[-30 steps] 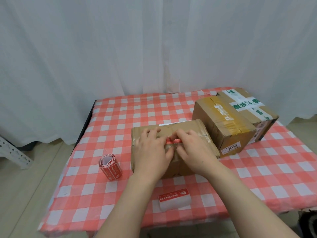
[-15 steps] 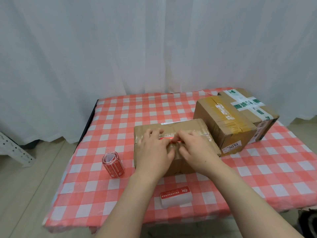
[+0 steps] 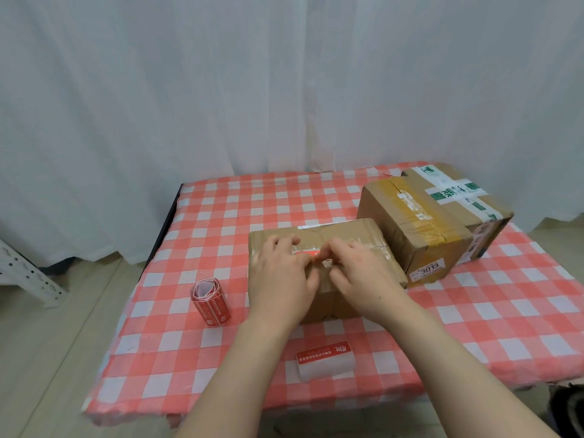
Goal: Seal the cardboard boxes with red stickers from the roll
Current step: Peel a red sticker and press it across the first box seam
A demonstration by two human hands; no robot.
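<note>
A flat cardboard box lies mid-table with a red sticker across its top seam. My left hand lies flat on the box, fingers pressing the sticker's left part. My right hand rests on the box beside it, its fingertips curled onto the sticker's right end. Most of the sticker is hidden under my fingers. The roll of red stickers stands on the cloth to the left of the box. A loose strip with a red sticker lies near the front edge.
Two taller taped boxes stand at the back right, one with brown tape and one with green-white tape. The checkered tablecloth covers the table. A white curtain hangs behind, and a white metal rack is at far left.
Both hands have stayed on the box top; fingers shifted slightly along the red sticker. The view moved a little.
</note>
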